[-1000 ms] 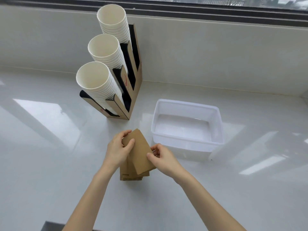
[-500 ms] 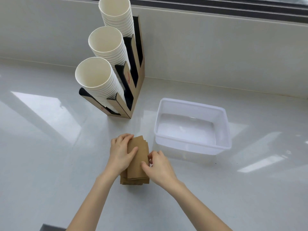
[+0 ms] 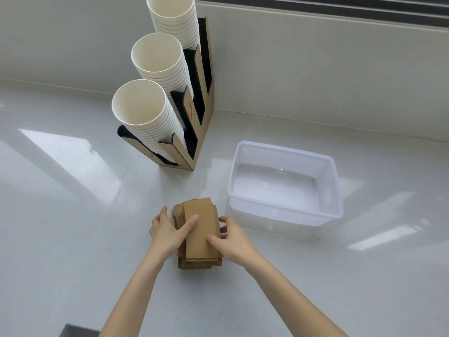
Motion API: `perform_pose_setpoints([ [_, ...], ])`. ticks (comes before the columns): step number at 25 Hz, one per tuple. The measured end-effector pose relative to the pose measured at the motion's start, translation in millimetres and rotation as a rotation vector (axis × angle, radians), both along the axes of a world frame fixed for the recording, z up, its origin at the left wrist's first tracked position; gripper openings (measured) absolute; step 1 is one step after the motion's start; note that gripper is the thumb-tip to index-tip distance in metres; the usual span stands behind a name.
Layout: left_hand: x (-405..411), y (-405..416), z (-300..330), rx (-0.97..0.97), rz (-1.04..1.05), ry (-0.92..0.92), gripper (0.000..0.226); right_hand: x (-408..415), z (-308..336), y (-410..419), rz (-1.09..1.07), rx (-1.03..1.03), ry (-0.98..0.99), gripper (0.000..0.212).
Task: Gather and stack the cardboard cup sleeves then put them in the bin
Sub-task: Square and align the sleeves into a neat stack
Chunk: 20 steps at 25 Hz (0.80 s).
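Looks like a cafe or drinks-service counter, prob by a window: glossy white countertop (image 3: 73, 215) w/ a cardboard cup dispenser (image 3: 194, 132) holding three tall stacks of white paper cups (image 3: 150, 113), brown cardboard cup sleeves (image 3: 201, 227) piled on the surface, a clear plastic bin (image 3: 332, 190) beside them, dark window frame (image 3: 340, 6) above a pale sill wall

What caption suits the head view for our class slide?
Both hands, left hand and right hand, square a stack of cardboard sleeves beside the empty bin.
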<state>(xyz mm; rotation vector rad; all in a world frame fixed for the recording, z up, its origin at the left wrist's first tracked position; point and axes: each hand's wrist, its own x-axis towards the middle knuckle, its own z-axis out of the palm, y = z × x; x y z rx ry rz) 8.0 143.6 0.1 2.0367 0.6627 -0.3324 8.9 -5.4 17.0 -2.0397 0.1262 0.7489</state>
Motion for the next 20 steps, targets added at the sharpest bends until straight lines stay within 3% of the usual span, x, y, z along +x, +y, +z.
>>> perform_pose_setpoints([
  [3,-6.9,3.0,-6.7,-0.063,-0.048,0.071,0.112,0.1,4.8,2.3,0.007,0.079,0.045,0.055],
  [8,-7.4,-1.6,-3.5,-0.153,-0.048,0.024,0.107,3.8,0.0,7.2,0.0,0.196,0.096,0.048],
  [11,-4.8,0.4,-4.6,-0.254,-0.014,0.007,0.095,4.0,-7.3,6.3,0.009,0.218,0.109,0.048],
  [16,-4.5,-0.4,-1.0,-0.42,0.073,-0.046,0.046,0.1,-9.2,1.4,0.033,0.244,0.116,0.052],
  [18,-5.7,1.5,0.2,-0.491,0.072,-0.032,0.045,-1.7,-8.6,-0.1,0.027,0.26,0.122,0.053],
  [20,-6.1,5.8,-0.8,-0.56,0.063,-0.011,0.06,-2.1,-8.1,-0.7,0.039,0.256,0.119,0.054],
])
